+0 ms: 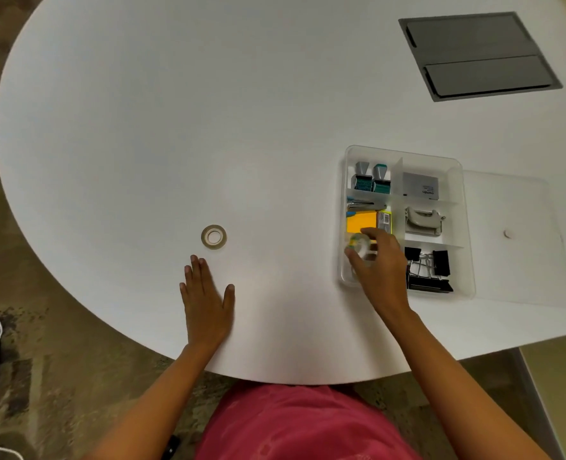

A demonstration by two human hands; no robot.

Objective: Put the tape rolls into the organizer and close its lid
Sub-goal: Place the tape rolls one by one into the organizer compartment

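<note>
A clear plastic organizer (456, 167) with several compartments sits at the right of the white table. Its clear lid (520, 260) with a small round knob lies flat on the table to its right. My right hand (379, 267) is over the organizer's near-left compartment, fingers closed around a clear tape roll (358, 244). A second tape roll (213, 237), tan with a white core, lies flat on the table to the left. My left hand (206, 300) rests palm down just below that roll, fingers spread, holding nothing.
The organizer holds stamps (371, 180), a grey box (421, 185), a stapler, orange sticky notes (361, 222), a hole punch (422, 220) and black binder clips (429, 270). A dark cable hatch (479, 54) is set into the table at the far right.
</note>
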